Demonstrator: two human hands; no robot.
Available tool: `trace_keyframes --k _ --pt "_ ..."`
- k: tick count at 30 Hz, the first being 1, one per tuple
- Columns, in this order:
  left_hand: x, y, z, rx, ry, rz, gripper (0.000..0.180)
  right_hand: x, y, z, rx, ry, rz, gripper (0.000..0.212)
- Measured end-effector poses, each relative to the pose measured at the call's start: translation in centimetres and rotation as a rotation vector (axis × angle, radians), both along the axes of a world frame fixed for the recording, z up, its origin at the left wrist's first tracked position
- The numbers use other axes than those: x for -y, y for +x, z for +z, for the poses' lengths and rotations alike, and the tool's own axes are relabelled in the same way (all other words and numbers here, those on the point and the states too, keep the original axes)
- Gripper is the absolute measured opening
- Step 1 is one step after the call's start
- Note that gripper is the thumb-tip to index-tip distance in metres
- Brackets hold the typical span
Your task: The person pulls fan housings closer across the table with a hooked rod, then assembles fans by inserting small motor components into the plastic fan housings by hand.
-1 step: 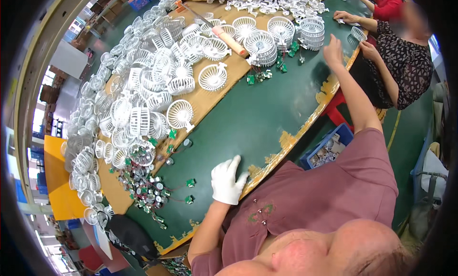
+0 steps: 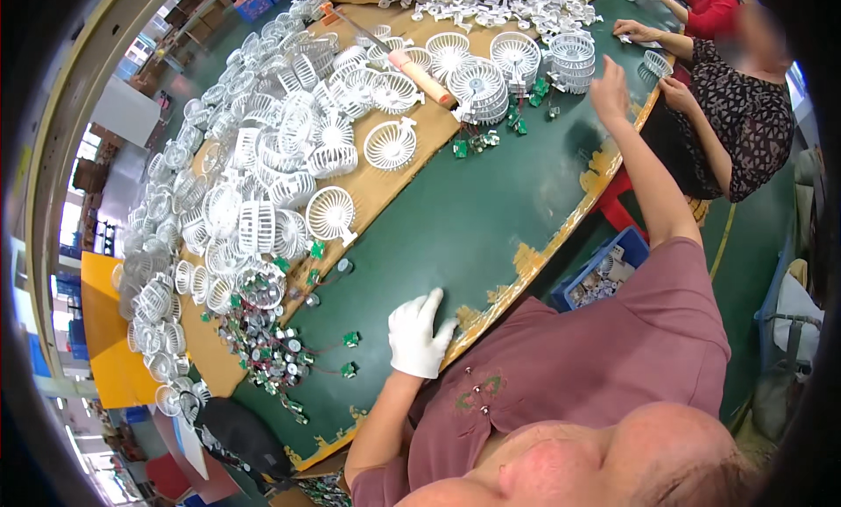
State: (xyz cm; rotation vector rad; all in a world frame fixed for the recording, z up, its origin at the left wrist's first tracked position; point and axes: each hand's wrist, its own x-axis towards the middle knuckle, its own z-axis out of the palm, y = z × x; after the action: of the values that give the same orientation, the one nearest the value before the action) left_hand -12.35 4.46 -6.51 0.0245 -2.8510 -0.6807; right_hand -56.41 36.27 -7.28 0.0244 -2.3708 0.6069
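Note:
My left hand (image 2: 419, 333), in a white glove, rests on the green tabletop (image 2: 491, 218) by its near edge. Its thumb and index finger are spread, and it holds nothing. Bare, my right hand (image 2: 611, 93) is beside a stack of white round slotted fan guards (image 2: 572, 64). One finger there is stretched out; the others are partly hidden, and nothing shows in the hand. Left of that stack stand another fan guard stack (image 2: 480, 91) and small green circuit boards (image 2: 517, 121). Small motors with wires and green boards (image 2: 272, 345) lie heaped left of my gloved hand.
A large pile of white fan guards (image 2: 289, 130) covers brown cardboard (image 2: 403, 170). A tool with a pale handle (image 2: 422, 78) lies on it. White plastic parts (image 2: 508, 3) are heaped at the far end. A co-worker (image 2: 740, 113) sits at right; a blue bin (image 2: 604, 270) stands below the table edge.
My right hand has shifted very slightly left, toward the fan guard stack. My left hand stays in place.

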Motion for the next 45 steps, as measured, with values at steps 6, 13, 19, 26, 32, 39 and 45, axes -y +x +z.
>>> trace_keyframes --k 6,13,19,26,32,39,45 --pt "0.5 -1.2 0.0 0.012 0.056 0.015 0.043 13.7 6.5 7.5 -0.255 0.132 0.688 0.035" --pt "0.9 -1.5 -0.2 0.005 0.142 0.032 0.031 25.7 -2.8 9.2 0.243 0.150 0.740 0.053" --pt "1.3 -2.0 -0.3 -0.056 0.229 0.004 0.023 31.2 -6.3 6.4 0.951 0.424 0.534 0.085" --pt "1.8 -1.7 -0.5 -0.009 0.261 0.002 0.021 34.6 -3.5 6.2 1.014 0.370 0.614 0.055" --pt "1.4 -1.4 -0.5 -0.018 0.239 0.022 0.020 38.1 3.0 6.8 0.717 0.423 0.705 0.040" --pt "1.1 -1.8 -0.4 -0.016 0.238 0.063 0.020 36.8 12.1 7.0 0.875 0.117 0.782 0.046" --pt "0.1 -1.3 0.9 -0.232 0.008 -0.101 0.037 35.0 14.1 3.8 0.675 0.106 1.003 0.049"
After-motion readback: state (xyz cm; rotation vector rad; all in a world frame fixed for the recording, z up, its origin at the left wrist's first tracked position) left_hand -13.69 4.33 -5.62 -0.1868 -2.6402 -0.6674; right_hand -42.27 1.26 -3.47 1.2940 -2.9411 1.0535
